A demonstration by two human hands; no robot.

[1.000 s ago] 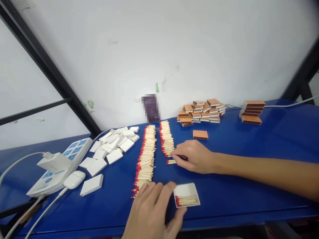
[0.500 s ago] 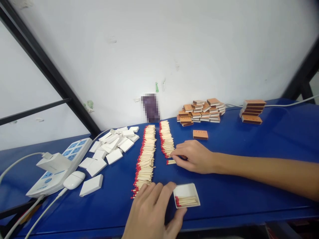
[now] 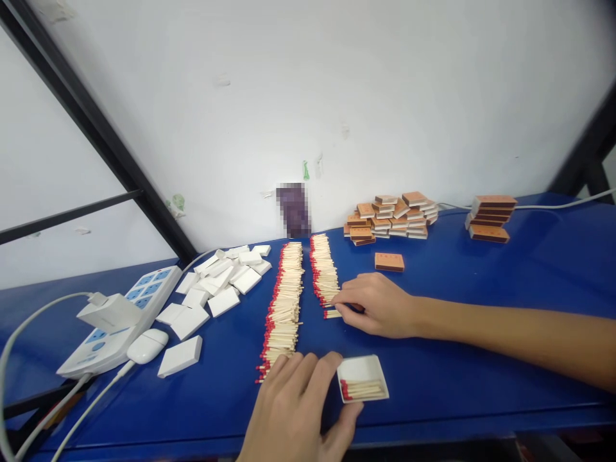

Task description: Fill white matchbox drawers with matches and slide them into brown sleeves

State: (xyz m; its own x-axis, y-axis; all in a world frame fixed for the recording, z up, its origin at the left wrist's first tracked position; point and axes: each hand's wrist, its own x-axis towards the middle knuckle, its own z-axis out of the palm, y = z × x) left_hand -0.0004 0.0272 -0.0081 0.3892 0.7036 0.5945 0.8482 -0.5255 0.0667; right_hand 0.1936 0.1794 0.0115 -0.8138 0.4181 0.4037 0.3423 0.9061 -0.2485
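My left hand (image 3: 296,410) grips a white matchbox tray (image 3: 362,367) at its left end, with the index finger at the far corner and the thumb along the near side. Red-tipped matches (image 3: 364,389) lie in the near half of the tray, heads to the left. Farther off, my right hand (image 3: 375,304) has its thumb and fingers drawn together at the near end of the right-hand row of matches (image 3: 324,266). A few separate matches (image 3: 332,314) poke out from under those fingers. A longer row of matches (image 3: 283,308) runs beside it on the left.
White trays (image 3: 224,300) lie heaped at the left, near a power strip (image 3: 120,330) with a charger and cables. Orange matchboxes (image 3: 399,218) are piled by the wall. One matchbox (image 3: 389,262) lies alone, and a stack (image 3: 491,218) stands far right on the blue table (image 3: 481,385).
The whole view has shifted slightly. Both hands keep nearly the same places, the left at the tray and the right at the end of the match row.
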